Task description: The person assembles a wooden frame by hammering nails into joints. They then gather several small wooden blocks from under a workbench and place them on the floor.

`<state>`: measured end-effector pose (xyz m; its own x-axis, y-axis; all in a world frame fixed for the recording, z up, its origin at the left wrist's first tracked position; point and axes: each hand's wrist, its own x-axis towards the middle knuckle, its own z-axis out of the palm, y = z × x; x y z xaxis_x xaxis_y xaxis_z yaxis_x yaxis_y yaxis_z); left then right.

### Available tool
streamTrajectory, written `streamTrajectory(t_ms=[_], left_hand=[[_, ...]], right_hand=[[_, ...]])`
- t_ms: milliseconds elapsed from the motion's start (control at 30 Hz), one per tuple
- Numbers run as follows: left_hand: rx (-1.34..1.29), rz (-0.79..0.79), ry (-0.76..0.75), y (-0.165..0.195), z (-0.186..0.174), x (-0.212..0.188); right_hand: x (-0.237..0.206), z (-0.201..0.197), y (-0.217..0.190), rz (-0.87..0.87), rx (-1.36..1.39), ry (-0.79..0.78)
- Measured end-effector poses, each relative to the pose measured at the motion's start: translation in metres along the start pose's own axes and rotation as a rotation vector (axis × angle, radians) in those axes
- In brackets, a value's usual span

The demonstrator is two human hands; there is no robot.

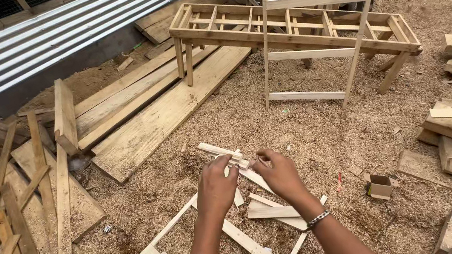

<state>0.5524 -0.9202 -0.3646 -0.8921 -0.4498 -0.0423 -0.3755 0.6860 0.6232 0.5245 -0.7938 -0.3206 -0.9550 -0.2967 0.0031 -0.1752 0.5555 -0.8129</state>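
Together, the left hand (216, 188) and right hand (277, 174) pinch a short wooden strip (225, 152) above the slatted frame (218, 231), its long axis slanting up-left from the left hand, which sits nearer it.

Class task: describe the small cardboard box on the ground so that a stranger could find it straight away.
Start at the long slatted wooden frame standing on legs at the back. Come down across the sawdust to the right hand; just right of its wrist sits the small cardboard box. It alone is brown card and open; everything around is wood.
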Motion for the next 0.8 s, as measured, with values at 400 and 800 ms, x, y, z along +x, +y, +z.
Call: streamTrajectory(t_ms=[400, 800], left_hand=[[-0.035, 0.239, 0.018, 0.037, 0.042, 0.009], [-0.058, 0.569, -0.099, 0.158, 0.152, 0.010]], right_hand=[[0.006, -0.055, 0.049, 0.017, -0.045, 0.190], [0.007, -0.169, 0.158, 0.201, -0.133, 0.339]])
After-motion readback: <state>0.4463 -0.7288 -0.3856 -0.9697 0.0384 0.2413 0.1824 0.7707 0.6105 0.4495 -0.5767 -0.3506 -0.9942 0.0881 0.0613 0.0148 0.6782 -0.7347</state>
